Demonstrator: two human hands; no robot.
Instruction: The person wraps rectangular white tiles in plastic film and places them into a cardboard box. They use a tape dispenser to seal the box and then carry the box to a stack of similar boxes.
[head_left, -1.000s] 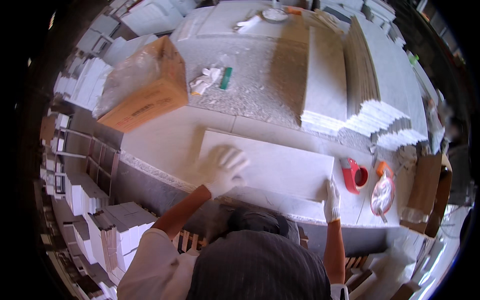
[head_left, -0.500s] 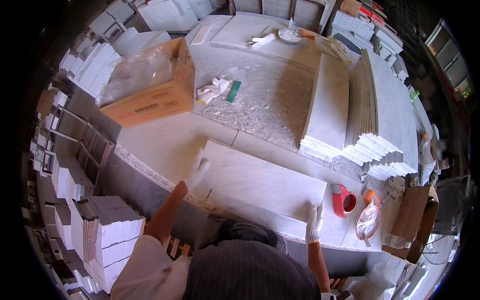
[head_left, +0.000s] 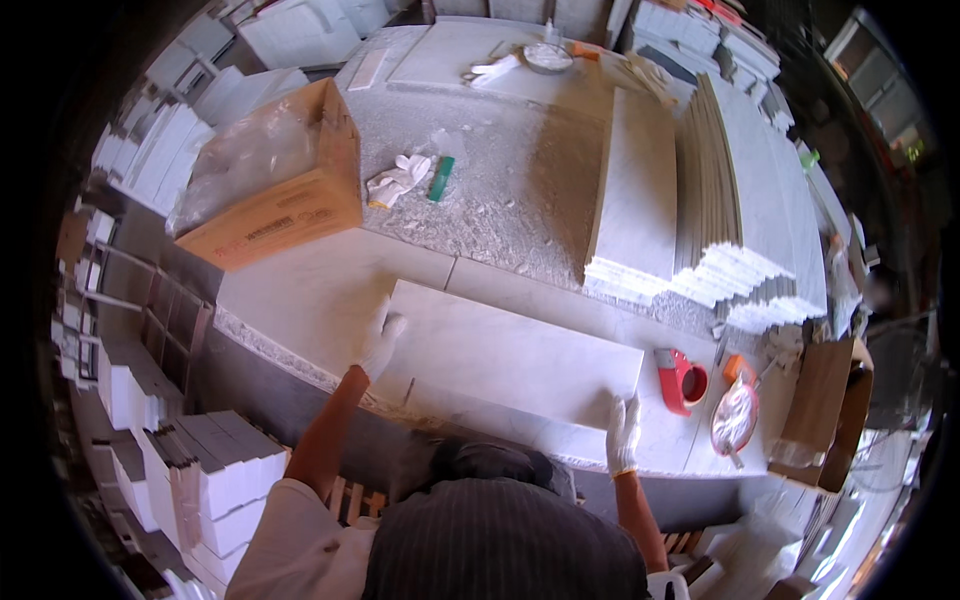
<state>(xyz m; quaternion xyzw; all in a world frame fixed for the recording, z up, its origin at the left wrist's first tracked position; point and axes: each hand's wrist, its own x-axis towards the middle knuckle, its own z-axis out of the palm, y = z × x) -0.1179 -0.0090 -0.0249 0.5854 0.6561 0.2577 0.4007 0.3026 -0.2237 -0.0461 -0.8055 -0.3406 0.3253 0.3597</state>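
A long white marble slab [head_left: 510, 345] lies flat before me, on the pale stone worktop. My left hand [head_left: 381, 345], in a white glove, grips its left end, with the thumb at the upper face and the fingers along the edge. At the near right corner, my gloved right hand [head_left: 623, 435] holds the other end between thumb and straight fingers. Whether fingertips reach under the slab is hidden. Just right of the slab stands a red tape dispenser [head_left: 681, 381]. Beside it is a red-rimmed bowl [head_left: 734, 418] of white material with a tool in it.
An open carton [head_left: 285, 215] with clear plastic stands at the left. White gloves [head_left: 400, 180] and a green block [head_left: 441, 179] lie beyond the slab. Stacked slabs [head_left: 635, 190] fill the right side. Another carton [head_left: 815, 410] sits at the right end, white boxes [head_left: 215, 480] at lower left.
The whole view has shifted slightly, moving the scene left and up. Both hands keep their places at the slab's ends; any movement of the slab itself is too small to be sure of.
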